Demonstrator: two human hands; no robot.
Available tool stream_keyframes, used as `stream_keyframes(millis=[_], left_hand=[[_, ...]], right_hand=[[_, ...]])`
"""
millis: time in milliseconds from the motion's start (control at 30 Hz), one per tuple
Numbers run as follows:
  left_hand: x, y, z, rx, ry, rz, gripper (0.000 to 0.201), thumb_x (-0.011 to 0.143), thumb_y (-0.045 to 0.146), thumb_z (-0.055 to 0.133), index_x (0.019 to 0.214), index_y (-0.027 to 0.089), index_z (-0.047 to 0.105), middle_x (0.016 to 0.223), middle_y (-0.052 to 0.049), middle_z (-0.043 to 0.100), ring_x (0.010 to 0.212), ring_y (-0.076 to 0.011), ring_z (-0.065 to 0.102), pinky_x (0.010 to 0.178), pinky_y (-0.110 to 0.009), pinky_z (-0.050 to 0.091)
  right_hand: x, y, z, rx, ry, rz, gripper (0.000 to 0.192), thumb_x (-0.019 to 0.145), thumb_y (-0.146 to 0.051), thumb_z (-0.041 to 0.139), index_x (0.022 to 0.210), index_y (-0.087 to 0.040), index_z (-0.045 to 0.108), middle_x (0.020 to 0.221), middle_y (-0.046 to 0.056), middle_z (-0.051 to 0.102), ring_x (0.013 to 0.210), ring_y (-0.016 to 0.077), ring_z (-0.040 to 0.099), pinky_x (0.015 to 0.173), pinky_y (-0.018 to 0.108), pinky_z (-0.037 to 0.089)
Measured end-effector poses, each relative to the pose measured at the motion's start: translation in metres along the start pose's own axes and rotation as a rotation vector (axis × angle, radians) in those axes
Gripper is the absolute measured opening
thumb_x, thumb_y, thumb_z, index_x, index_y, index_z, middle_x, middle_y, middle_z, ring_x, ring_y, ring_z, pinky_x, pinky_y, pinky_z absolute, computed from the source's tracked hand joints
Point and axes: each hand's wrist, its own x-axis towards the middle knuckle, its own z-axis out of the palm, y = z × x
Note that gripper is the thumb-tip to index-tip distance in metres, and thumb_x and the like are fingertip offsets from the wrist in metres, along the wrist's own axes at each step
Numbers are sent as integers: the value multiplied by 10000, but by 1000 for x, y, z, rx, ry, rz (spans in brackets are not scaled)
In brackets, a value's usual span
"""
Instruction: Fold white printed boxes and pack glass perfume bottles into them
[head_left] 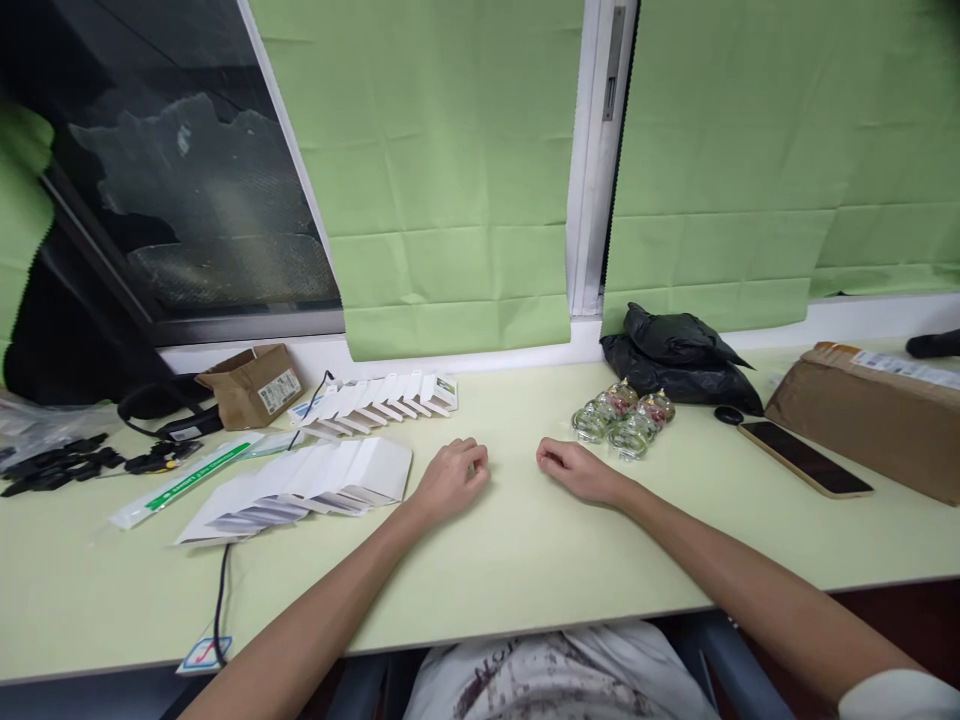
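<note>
Where the room shows: green blinds hang over the window behind the bench, with a white frame post between two of them; at the left one pane is bare and dark.
Bench: pale yellow-green bench, running the full width under the sill, its near edge just above the person's lap.
Brown parcel: a long brown parcel with a white label lies at the far right, near the sill.
Black bag: a crumpled black plastic bag sits against the sill, right of the frame post.
White cards: a fanned spread of white cards lies just left of the left hand; a second, smaller row lies farther back.
Small carton: an open brown carton stands at the back left, with black cables and clips beside it.
Phone: a dark phone lies flat between the parcel and the glass pieces.
Glass pieces: a cluster of small clear glass ornaments stands just in front of the black bag, near the right hand but apart from it.
Left hand: left hand rests on the bench, fingers curled loosely, gripping nothing, its side just beside the edge of the card spread.
Right hand: right hand rests on the bench, fingers curled under; I cannot tell whether anything small is inside.
</note>
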Motion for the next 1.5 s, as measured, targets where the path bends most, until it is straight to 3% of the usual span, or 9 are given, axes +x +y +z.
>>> stream_keyframes(millis=[133,367,600,767,1133,1500], left_hand=[[0,1,-1,35,-3,25,153,861,123,474,802,226,570,830,-26,630,835,-226,577,781,-354,395],[-1,2,-2,14,17,25,172,913,132,421,896,233,558,883,-20,646,831,-214,597,794,-351,390],[-2,5,-3,3,28,22,168,914,125,374,839,229,483,802,-3,603,753,-200,550,772,-352,374],[-2,7,-7,-42,26,3,201,945,154,331,793,229,440,759,-7,563,731,-203,522,759,-355,389],[-2,7,-2,-230,87,-112,148,1014,329,423,1025,260,554,890,-10,640,779,-196,569,694,-307,427],[-5,15,6,-226,89,-74,180,1025,326,433,1096,256,583,915,-30,639,862,-218,595,776,-347,457]], right_hand=[[1,0,0,14,2,4,181,987,-259,446,882,-205,583,763,-29,592,686,136,498,662,262,364],[0,-4,-1,34,51,12,109,958,-255,487,952,-212,586,760,-35,573,672,141,461,641,263,343],[0,-6,-1,25,34,26,194,1004,-279,437,871,-208,559,777,-26,586,717,146,502,674,270,360],[1,-2,0,25,70,29,121,957,-193,450,950,-220,568,774,-36,570,695,141,480,668,262,356],[1,-6,-1,34,38,31,169,998,-258,433,885,-215,551,777,-30,568,705,143,483,660,264,350],[1,-4,0,42,101,34,142,953,-188,444,1026,-243,552,815,-32,545,725,159,466,703,278,362]])
